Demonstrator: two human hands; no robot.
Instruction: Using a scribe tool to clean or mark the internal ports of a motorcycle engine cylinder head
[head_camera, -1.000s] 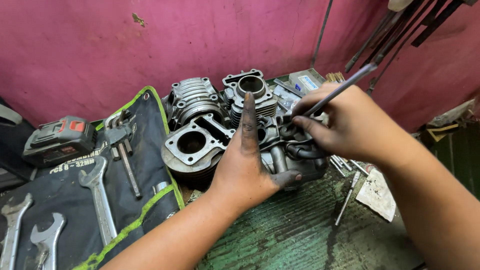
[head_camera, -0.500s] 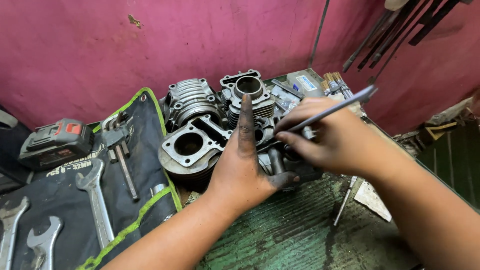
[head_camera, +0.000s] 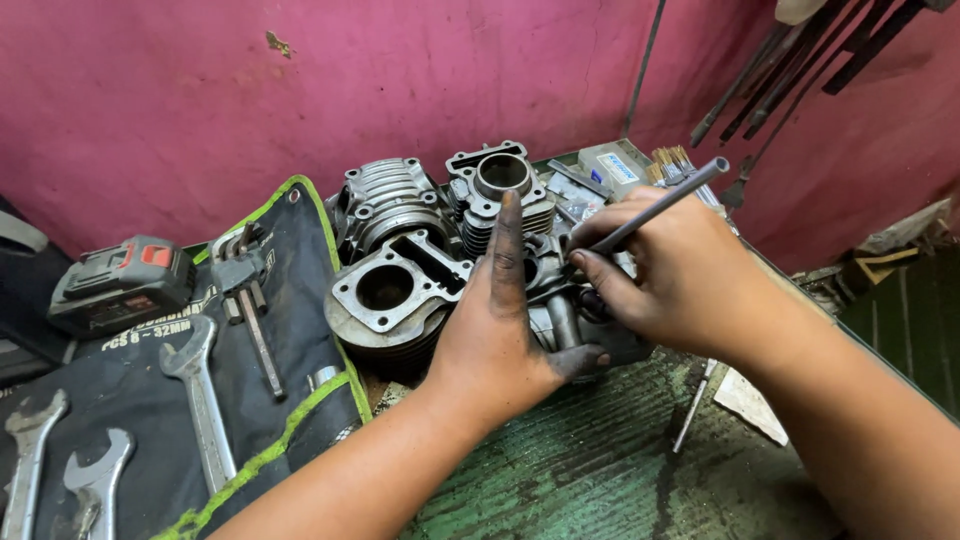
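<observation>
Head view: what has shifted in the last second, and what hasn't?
The right hand has tilted its thin metal rod flatter, the free end swinging down and left, and the hand has slid a little left over the engine part. The left hand stays flat on that part, forefinger pointing up. The cylinders and the spanners on the tool roll have not moved.

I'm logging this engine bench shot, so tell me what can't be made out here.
Head view only:
- Tip of the thin grey metal rod: hidden behind the right hand.
- Grey metal engine part being held: mostly covered by the grease-blackened left hand.
- Silver open-end spanners: cut off by the bottom edge.
</observation>
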